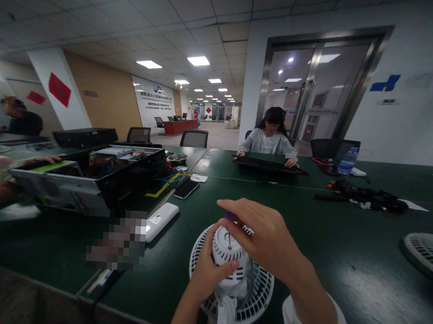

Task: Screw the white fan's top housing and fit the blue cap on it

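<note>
One small white fan (230, 299) sat on the dark green tabletop (345, 272), close to the person. Its round grille (261, 294) lay low under it, and its white motor case (229, 248) stood up in the middle. The left hand (210, 271) curled around the motor case from the side, with the fingers bent over it. The right hand (266, 238) came over the top and pinched a small tool with a purple handle (231, 215) against the case.

Just left of the fan lay a white power bank (161, 221), and past it a black phone (186, 188). Beside them stood an open computer case (90, 179) with wires inside, and a co-worker's hand (42, 159) rested on it. Across the tabletop, another person sat with both hands on a flat black panel (269, 165). To the right were a pile of black cords (364, 195), a water bottle (347, 161), and a second fan grille (427, 253).
</note>
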`<state>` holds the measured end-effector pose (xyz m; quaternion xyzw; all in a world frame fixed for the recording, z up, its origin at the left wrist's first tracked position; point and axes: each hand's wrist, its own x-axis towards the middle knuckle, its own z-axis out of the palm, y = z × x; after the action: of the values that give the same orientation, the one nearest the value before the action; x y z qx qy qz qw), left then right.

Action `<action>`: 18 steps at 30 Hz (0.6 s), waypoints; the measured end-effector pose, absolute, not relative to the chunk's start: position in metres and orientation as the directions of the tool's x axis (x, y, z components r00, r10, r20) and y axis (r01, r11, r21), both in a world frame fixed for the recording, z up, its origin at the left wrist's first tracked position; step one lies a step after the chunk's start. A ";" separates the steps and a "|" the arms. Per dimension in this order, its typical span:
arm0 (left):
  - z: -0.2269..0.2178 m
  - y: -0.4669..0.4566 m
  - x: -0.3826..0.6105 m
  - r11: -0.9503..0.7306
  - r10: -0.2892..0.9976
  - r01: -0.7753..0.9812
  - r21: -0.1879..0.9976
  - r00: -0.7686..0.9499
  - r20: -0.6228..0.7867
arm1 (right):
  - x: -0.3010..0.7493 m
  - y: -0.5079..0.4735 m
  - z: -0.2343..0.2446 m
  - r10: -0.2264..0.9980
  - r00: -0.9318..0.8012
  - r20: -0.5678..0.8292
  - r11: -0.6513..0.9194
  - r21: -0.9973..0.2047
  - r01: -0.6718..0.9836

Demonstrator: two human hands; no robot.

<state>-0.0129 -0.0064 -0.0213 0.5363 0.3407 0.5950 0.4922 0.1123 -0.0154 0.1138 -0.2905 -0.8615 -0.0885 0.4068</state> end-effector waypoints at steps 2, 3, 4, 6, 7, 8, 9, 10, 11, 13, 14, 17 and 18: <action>-0.023 -0.006 -0.013 -0.272 0.956 -0.201 0.941 0.052 0.288 | 0.111 -0.013 0.113 0.422 -0.475 0.772 0.779 -0.041 0.626; -0.024 -0.006 -0.013 -0.270 0.957 -0.196 0.943 0.052 0.285 | 0.110 -0.013 0.113 0.421 -0.467 0.777 0.764 -0.026 0.645; -0.024 -0.006 -0.013 -0.271 0.957 -0.195 0.942 0.053 0.286 | 0.111 -0.013 0.113 0.428 -0.465 0.775 0.754 -0.022 0.657; -0.022 -0.006 -0.013 -0.288 0.951 -0.196 0.937 0.057 0.304 | 0.112 -0.015 0.115 0.457 -0.471 0.755 0.751 -0.044 0.658; -0.021 -0.006 -0.013 -0.299 0.947 -0.196 0.934 0.060 0.316 | 0.113 -0.017 0.116 0.470 -0.476 0.744 0.759 -0.065 0.648; -0.020 -0.006 -0.013 -0.310 0.943 -0.195 0.930 0.062 0.327 | 0.114 -0.018 0.117 0.479 -0.483 0.733 0.770 -0.087 0.633; -0.019 -0.006 -0.013 -0.318 0.939 -0.194 0.928 0.071 0.336 | 0.114 -0.019 0.118 0.481 -0.491 0.727 0.783 -0.104 0.613; -0.018 -0.006 -0.014 -0.321 0.936 -0.194 0.927 0.082 0.341 | 0.115 -0.019 0.118 0.476 -0.498 0.725 0.797 -0.115 0.594; -0.018 -0.006 -0.015 -0.318 0.935 -0.192 0.928 0.095 0.340 | 0.114 -0.019 0.118 0.465 -0.500 0.731 0.806 -0.115 0.581; -0.020 -0.004 -0.016 -0.309 0.936 -0.180 0.934 0.116 0.333 | 0.113 -0.016 0.116 0.444 -0.491 0.749 0.801 -0.086 0.593; -0.020 -0.004 -0.017 -0.307 0.936 -0.174 0.936 0.122 0.330 | 0.112 -0.015 0.115 0.436 -0.484 0.759 0.787 -0.061 0.614; -0.023 -0.003 -0.017 -0.309 0.935 -0.172 0.935 0.128 0.332 | 0.110 -0.012 0.114 0.424 -0.469 0.775 0.748 -0.007 0.664; -0.023 -0.003 -0.017 -0.313 0.933 -0.175 0.934 0.127 0.336 | 0.111 -0.013 0.114 0.433 -0.475 0.766 0.747 -0.010 0.665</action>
<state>-0.0173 -0.0031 -0.0229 0.5737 0.3303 0.5720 0.4843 0.1105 -0.0125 0.1141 -0.3242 -0.8463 -0.1460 0.3966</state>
